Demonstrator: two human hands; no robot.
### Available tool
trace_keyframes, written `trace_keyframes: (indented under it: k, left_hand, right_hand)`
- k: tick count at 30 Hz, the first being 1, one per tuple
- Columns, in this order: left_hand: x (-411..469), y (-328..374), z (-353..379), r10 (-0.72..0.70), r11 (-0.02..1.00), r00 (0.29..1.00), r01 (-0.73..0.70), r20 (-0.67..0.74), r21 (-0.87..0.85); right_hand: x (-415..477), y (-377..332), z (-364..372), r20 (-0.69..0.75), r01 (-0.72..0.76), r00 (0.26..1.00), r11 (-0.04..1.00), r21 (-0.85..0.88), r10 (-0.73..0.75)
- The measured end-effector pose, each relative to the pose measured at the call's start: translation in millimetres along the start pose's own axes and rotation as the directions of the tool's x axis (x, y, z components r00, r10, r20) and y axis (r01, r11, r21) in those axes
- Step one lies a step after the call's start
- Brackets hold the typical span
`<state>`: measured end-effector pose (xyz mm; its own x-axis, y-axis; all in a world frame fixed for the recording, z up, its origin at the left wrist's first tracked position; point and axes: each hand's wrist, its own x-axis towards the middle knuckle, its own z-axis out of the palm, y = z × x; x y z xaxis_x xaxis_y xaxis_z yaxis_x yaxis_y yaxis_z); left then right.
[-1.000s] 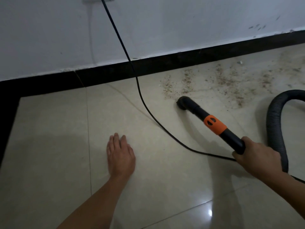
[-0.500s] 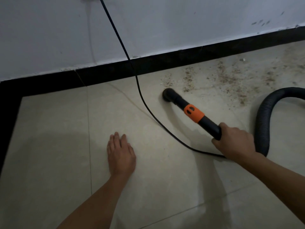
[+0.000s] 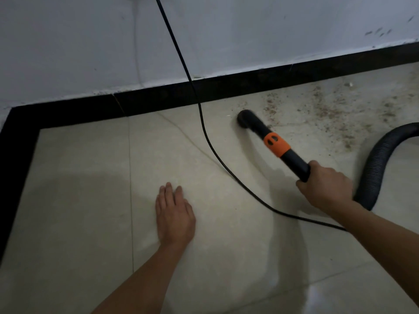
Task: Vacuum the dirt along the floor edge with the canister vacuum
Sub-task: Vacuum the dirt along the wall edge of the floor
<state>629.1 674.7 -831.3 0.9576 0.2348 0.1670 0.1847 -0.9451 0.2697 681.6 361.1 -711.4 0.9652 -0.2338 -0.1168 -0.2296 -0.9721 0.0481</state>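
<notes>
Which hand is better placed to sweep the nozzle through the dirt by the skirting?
Right. The right hand grips the black vacuum wand with orange collar, nozzle beside the scattered brown dirt. The left hand lies flat on the beige tile floor, away from both.

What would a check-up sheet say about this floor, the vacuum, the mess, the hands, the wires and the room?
Surface: pale, glossy floor tiles.
Job's things: black nozzle down on the floor near the skirting, at the left edge of the dirt; tube with orange collar; ribbed hose curving off right; canister not in view.
Clutter: brown dirt scattered right of the nozzle.
Hands: left hand flat on the tile, fingers straight; right hand grips the tube.
Cables: black power cord runs down the wall and across the floor between the hands.
Surroundings: white wall with scuffs; black skirting.
</notes>
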Motion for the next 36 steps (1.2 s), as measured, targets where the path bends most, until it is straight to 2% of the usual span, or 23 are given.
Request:
trace_keyframes:
  k: [5,9,14,18,21,26,30,36]
  left_hand:
    - [-0.5,-0.4,-1.3,-0.008,1.0,1.0,0.008,0.007,0.01]
    - [1.3,0.9,-2.8,-0.015,1.0,1.0,0.015,0.028,0.004]
    - [0.0,0.5,-3.4,-0.02,1.0,0.999,0.019,0.043,0.022]
    - [1.0,1.3,-4.0,-0.017,0.999,0.999,0.016,0.05,0.03]
    - [0.5,0.5,-3.4,-0.019,0.999,0.999,0.018,0.046,0.032]
    - [0.8,0.8,-3.2,-0.013,1.0,0.998,0.012,0.058,0.024]
    - [1.3,0.3,-3.6,-0.021,0.999,0.998,0.019,0.052,0.026]
    - [0.7,1.4,-4.1,-0.013,1.0,0.999,0.012,0.048,0.022]
  right_hand:
    - [11.1,-3.3,2.8,-0.003,0.037,0.999,0.998,-0.042,-0.037]
    - [25.3,-1.9,-4.8,-0.031,-0.026,0.999,0.999,0.024,0.026]
    - [35.1,-21.6,0.4,-0.014,0.099,0.995,0.994,-0.045,-0.1]
    - [59.9,-25.6,-5.8,-0.037,-0.008,0.999,1.0,0.03,0.009]
    - [77.8,-27.3,-10.0,-0.042,-0.036,0.998,0.998,0.052,0.038]
    - [97.2,-32.1,-17.7,0.042,-0.115,0.993,0.98,0.163,0.11]
    - [92.1,-54.8,-22.2,0.101,-0.062,0.994,0.959,0.277,0.035]
    - [81.4,-80.3,-17.9,0.109,0.012,0.993,0.959,0.284,-0.045]
